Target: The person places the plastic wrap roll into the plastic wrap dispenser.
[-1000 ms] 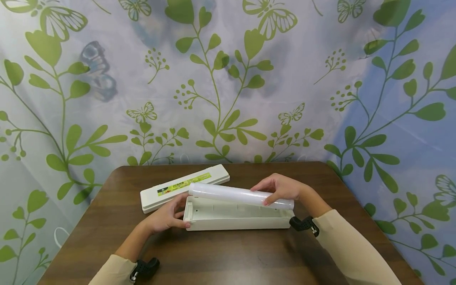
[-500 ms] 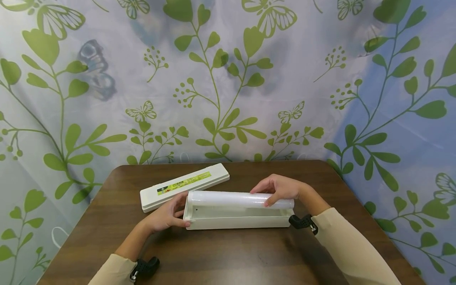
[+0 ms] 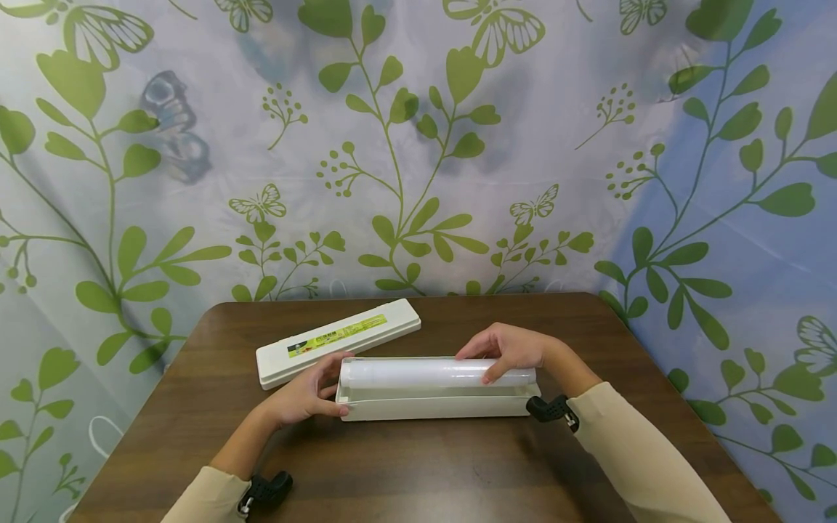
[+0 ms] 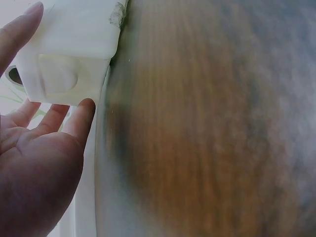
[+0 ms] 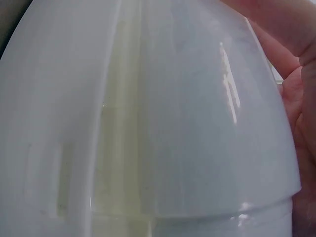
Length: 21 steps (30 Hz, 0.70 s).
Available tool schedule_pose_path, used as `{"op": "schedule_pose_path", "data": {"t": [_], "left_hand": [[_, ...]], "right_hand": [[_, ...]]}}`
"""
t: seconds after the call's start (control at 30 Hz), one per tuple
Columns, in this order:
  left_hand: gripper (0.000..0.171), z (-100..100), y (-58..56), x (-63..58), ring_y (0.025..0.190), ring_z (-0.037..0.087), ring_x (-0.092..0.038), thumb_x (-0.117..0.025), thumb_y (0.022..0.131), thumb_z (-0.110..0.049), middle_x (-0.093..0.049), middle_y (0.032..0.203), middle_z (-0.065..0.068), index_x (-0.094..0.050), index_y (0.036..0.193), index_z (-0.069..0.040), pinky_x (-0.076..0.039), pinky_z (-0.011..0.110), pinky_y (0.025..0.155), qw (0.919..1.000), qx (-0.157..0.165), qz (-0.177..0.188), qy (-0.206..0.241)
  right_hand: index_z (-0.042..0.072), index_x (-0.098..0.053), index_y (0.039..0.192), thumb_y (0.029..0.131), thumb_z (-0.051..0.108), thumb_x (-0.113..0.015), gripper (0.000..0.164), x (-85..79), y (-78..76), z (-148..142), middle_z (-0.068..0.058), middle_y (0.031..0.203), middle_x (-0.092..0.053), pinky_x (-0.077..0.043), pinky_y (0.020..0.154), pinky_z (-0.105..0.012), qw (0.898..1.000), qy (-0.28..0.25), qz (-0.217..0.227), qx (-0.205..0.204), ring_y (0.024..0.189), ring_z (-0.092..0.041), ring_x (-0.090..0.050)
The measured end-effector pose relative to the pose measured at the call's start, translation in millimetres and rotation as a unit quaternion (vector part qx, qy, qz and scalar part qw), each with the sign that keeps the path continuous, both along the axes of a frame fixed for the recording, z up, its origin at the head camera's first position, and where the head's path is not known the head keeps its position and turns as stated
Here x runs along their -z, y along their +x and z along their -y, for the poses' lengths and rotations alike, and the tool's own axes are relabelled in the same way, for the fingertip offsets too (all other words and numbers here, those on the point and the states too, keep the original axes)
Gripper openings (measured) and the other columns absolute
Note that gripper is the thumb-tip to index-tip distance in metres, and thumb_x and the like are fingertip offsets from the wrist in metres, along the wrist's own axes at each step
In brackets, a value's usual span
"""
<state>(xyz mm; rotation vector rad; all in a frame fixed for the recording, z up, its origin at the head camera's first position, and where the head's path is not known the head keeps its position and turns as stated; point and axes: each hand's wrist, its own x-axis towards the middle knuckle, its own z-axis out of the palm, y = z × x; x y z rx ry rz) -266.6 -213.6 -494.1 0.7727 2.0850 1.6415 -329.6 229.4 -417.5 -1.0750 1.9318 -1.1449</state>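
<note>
The person appears to be at the step of seating the white roll in the long white box. The roll is lying lengthwise within the box, along its far side, with its left end sitting just inside the box's left end; a strip of the box's interior is showing between the roll and the near wall. Whether the roll is resting fully on the bottom, the views are not making clear.

The right hand is gripping the roll toward its right end, the thumb pressing its near side and the other fingers reaching over to its far side, so the roll is lying between them. The left hand is bracing the box at its left end, the thumb on the near corner and the other fingers toward the far corner; those fingers are touching the box and standing just beside the roll's left end.

The next move is probably calling for the right fingers to let the roll rest level, then loosen without dragging it, while the left hand is keeping the box from sliding on the table. The labelled white cover is lying far and left of the box, set at a slant.
</note>
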Motion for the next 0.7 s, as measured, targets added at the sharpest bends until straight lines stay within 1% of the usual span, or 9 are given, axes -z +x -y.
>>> {"op": "schedule_pose_path", "data": {"t": [0.1,0.27,0.47,0.7], "left_hand": [[0.096,0.2,-0.2,-0.2,0.135,0.014,-0.048,-0.084,0.084,-0.006,-0.039,0.154,0.018,-0.024,0.158,-0.004,-0.049,0.022,0.105,1.0000,0.002,0.005,0.005],[0.095,0.4,-0.3,0.4,0.133,0.012,-0.049,-0.083,0.084,-0.007,-0.039,0.153,0.018,-0.024,0.158,-0.003,-0.048,0.020,0.105,1.0000,0.004,0.001,0.008],[0.095,0.2,0.6,-1.1,0.135,0.018,-0.049,-0.084,0.084,-0.007,-0.040,0.153,0.016,-0.024,0.158,-0.003,-0.046,0.019,0.106,1.0000,-0.001,-0.004,-0.001],[0.093,-0.2,0.8,-0.9,0.134,0.017,-0.050,-0.083,0.084,-0.006,-0.040,0.153,0.018,-0.026,0.157,-0.007,-0.048,0.021,0.106,1.0000,0.003,-0.004,0.005]], "right_hand": [[0.000,-0.065,0.135,0.084,0.002,-0.082,0.054,-1.1,1.6,0.8,-0.018,0.134,-0.068,-0.056,0.099,-0.027,1.000,0.004,0.000,0.005,0.115,-0.016,-0.068],[0.001,-0.065,0.135,0.084,0.003,-0.083,0.054,-2.0,4.0,1.7,-0.018,0.134,-0.068,-0.055,0.099,-0.025,1.000,0.008,-0.006,0.009,0.115,-0.014,-0.068],[0.000,-0.065,0.136,0.084,0.003,-0.082,0.055,0.6,3.8,1.9,-0.018,0.134,-0.067,-0.056,0.098,-0.026,1.000,0.002,-0.006,0.009,0.115,-0.014,-0.068],[-0.002,-0.064,0.135,0.085,0.002,-0.081,0.054,0.0,5.3,2.7,-0.021,0.134,-0.066,-0.055,0.099,-0.026,1.000,-0.004,0.000,-0.002,0.115,-0.012,-0.067]]}}
